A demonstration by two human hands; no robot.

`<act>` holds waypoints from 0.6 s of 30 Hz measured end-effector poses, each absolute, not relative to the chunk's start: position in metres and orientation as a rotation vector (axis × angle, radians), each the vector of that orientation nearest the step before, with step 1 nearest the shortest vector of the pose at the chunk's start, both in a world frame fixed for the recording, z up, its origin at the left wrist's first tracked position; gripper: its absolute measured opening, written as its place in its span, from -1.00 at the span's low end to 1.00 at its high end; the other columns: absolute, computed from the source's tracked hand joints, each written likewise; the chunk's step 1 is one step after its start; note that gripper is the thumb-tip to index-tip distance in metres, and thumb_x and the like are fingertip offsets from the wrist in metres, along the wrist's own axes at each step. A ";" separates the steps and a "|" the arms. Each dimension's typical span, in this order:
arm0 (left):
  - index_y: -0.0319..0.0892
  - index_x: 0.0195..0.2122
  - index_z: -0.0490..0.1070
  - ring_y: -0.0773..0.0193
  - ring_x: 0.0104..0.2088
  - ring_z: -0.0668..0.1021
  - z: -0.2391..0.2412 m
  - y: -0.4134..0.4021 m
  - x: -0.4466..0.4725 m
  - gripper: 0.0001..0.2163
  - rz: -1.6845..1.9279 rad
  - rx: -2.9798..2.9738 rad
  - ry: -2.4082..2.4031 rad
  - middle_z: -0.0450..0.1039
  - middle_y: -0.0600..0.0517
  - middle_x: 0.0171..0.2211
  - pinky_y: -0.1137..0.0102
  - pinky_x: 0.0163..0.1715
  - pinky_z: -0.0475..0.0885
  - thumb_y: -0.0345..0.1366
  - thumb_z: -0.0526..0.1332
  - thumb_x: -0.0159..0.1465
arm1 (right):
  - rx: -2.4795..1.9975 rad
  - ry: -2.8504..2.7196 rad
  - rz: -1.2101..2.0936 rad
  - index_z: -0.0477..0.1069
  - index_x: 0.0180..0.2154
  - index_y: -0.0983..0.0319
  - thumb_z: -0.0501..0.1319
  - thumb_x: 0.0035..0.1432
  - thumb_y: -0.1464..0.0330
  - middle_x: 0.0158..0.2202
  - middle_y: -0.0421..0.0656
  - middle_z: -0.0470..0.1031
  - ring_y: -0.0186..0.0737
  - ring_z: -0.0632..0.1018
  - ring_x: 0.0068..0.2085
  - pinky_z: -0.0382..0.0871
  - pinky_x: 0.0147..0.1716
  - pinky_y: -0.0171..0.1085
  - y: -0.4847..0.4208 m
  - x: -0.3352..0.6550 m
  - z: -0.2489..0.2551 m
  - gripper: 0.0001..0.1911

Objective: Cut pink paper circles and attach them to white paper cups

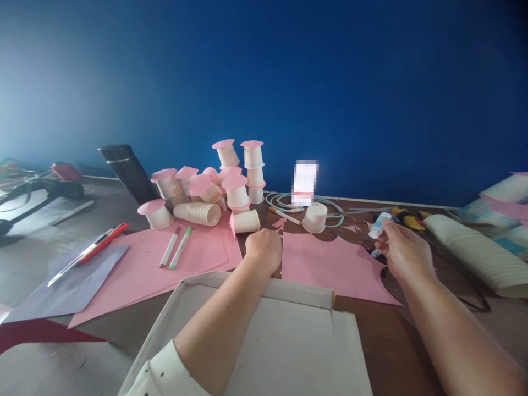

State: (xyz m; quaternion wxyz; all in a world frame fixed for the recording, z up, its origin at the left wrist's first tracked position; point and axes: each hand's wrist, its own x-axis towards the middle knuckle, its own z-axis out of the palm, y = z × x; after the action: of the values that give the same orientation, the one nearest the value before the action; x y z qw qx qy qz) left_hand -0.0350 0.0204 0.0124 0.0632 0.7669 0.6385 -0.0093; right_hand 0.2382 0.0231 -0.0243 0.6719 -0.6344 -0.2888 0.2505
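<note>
My left hand (264, 252) is closed in a fist over the near edge of the pink paper. Its fingers face away, so I cannot see what they hold, if anything. Just beyond it a white paper cup (246, 221) lies on its side with a pink paper piece on its base. At the right, my right hand (406, 250) grips a small white bottle (380, 224) with blue print. A second small white piece shows under those fingers, partly hidden. Between the hands, further back, stands a single white cup (315, 218). A pink sheet (330, 264) with a cut, scalloped edge lies below it.
Pink-topped cups (237, 191) stand stacked at the back, beside a black flask (130, 173). An orange cutter (88, 250) and two markers (180, 247) rest on sheets at left. A white box lid (305, 341) lies in front; nested cups (474, 253) are at right.
</note>
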 end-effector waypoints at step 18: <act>-0.25 0.17 0.11 0.00 0.12 0.29 -0.012 0.075 0.040 -0.27 0.934 2.136 1.710 0.31 -0.21 0.07 0.21 0.08 0.16 -0.02 0.30 0.05 | -1.196 -0.573 0.641 0.40 -0.47 0.25 0.36 -0.10 0.22 -0.52 -0.25 0.47 -0.36 0.51 -0.53 0.46 -0.59 -0.41 0.029 0.250 -0.032 -0.75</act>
State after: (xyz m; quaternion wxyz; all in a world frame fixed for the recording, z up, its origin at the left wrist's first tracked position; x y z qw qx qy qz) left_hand 0.0400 0.0749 -0.0121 0.1248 0.7330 0.5868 0.3207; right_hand 0.2498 0.0287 -0.0324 0.7409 -0.5452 -0.2615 0.2923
